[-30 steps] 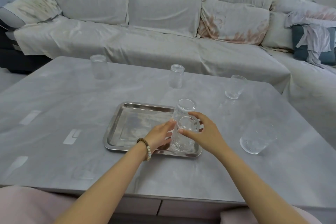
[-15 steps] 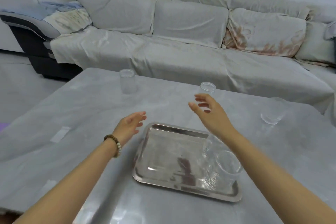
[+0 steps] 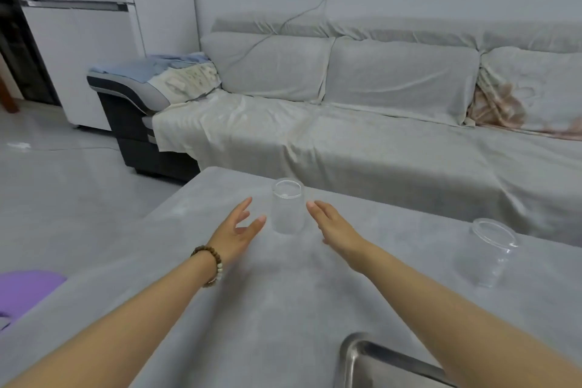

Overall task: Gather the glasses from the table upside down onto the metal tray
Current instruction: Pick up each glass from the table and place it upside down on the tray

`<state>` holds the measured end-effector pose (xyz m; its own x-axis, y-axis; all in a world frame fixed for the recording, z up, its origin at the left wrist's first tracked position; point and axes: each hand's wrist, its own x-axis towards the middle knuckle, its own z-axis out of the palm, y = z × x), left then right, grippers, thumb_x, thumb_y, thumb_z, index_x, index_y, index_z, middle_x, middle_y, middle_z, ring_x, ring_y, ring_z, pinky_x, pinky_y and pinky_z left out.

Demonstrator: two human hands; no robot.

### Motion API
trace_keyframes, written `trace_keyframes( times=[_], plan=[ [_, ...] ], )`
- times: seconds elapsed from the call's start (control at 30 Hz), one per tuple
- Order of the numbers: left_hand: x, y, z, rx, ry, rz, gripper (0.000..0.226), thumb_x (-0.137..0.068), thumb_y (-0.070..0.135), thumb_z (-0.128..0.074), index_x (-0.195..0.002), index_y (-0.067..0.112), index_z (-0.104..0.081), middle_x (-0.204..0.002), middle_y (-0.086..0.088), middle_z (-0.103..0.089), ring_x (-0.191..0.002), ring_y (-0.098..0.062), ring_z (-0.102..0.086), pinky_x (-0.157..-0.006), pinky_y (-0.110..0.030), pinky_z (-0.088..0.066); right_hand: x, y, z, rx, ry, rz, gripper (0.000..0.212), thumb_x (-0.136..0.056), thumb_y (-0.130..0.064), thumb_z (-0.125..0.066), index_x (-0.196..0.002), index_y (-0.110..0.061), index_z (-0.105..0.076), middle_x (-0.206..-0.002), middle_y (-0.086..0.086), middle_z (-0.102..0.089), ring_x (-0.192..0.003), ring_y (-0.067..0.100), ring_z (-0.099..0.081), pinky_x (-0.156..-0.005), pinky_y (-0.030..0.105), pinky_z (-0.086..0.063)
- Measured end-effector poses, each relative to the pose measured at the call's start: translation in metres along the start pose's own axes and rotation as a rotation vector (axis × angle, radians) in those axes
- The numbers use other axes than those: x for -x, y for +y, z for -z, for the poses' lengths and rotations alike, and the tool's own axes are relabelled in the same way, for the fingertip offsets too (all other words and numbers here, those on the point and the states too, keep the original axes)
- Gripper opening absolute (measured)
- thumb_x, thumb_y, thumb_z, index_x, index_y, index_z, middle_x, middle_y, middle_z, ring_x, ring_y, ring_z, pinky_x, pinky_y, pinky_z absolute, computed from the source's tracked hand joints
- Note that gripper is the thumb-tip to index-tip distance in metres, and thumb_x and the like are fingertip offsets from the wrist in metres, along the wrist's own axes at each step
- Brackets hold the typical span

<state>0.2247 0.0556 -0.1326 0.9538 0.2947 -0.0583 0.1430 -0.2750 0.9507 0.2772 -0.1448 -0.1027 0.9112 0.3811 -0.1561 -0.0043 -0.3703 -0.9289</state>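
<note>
Hands spread, empty, palms facing each other: left hand [image 3: 235, 230] with bead bracelet [image 3: 210, 264] just left of upright clear glass [image 3: 287, 206], right hand [image 3: 334, 226] just right of it, neither touching. Glass sits between fingertips on grey table [image 3: 283, 293] near its far edge. Second glass [image 3: 487, 251] well right of right hand; metal tray [image 3: 371, 359] corner under right forearm, near wearer.

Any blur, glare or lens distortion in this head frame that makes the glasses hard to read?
Head view: light is soft and even, no hard shadows; the far glass between the left hand and right hand reads clearly; the right-hand glass is smeared and faint; wide-angle bending stretches the forearms; the metal tray corner shows mild sheen.
</note>
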Motion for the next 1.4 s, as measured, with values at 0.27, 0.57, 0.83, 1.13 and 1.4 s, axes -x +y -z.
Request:
trace_keyframes(
  times=[0.27,0.57,0.83,1.13,1.4],
  plan=[
    [-0.076,-0.002,-0.025,-0.037,-0.123,-0.123,0.066,-0.081,0.050,-0.057,-0.140,0.033,-0.033,-0.144,-0.002,-0.043,-0.127,-0.023,-0.047,-0.102,-0.036,-0.041,-0.053,0.004,-0.014,-0.175,-0.061,0.085,0.038,-0.095,-0.059,-0.013,-0.122,-0.055,-0.040,-0.150,-0.012,-0.034,-0.131,0.010,-0.038,-0.115,0.037,-0.024],
    [-0.075,-0.010,-0.040,0.046,-0.096,-0.165,0.058,-0.082,0.048,-0.057,-0.135,0.033,-0.039,-0.133,0.005,-0.050,-0.115,-0.019,-0.051,-0.085,-0.027,-0.041,-0.042,0.009,-0.019,-0.125,-0.145,0.143,0.036,-0.098,-0.051,-0.008,-0.099,-0.070,-0.038,-0.101,-0.054,-0.044,-0.106,-0.017,-0.049,-0.071,-0.007,-0.037],
    [-0.006,0.032,-0.038,0.140,-0.096,-0.243,0.067,-0.069,0.060,-0.056,-0.129,0.033,-0.044,-0.132,0.006,-0.053,-0.120,-0.019,-0.053,-0.092,-0.029,-0.046,0.019,-0.004,0.016,0.059,-0.102,0.245,0.053,-0.086,-0.066,-0.034,-0.138,-0.060,-0.025,-0.147,-0.016,-0.040,-0.120,0.013,-0.055,-0.103,0.033,-0.041],
    [0.096,0.110,-0.069,0.136,-0.244,-0.355,0.064,-0.070,0.061,-0.057,-0.127,0.034,-0.043,-0.136,0.005,-0.048,-0.117,-0.020,-0.054,-0.095,-0.041,-0.049,0.155,-0.032,0.088,0.217,0.018,0.374,0.065,-0.074,-0.062,-0.053,-0.135,-0.061,-0.029,-0.133,-0.018,-0.051,-0.094,0.004,-0.067,-0.090,0.023,-0.052],
    [0.179,0.108,-0.150,0.121,-0.409,-0.364,0.066,-0.071,0.054,-0.059,-0.131,0.031,-0.042,-0.129,0.011,-0.051,-0.118,-0.017,-0.053,-0.095,-0.037,-0.048,0.259,0.019,0.142,0.293,0.031,0.219,0.072,-0.082,-0.039,-0.068,-0.140,-0.052,-0.028,-0.130,-0.019,-0.049,-0.104,-0.003,-0.064,-0.087,0.009,-0.048]
  ],
)
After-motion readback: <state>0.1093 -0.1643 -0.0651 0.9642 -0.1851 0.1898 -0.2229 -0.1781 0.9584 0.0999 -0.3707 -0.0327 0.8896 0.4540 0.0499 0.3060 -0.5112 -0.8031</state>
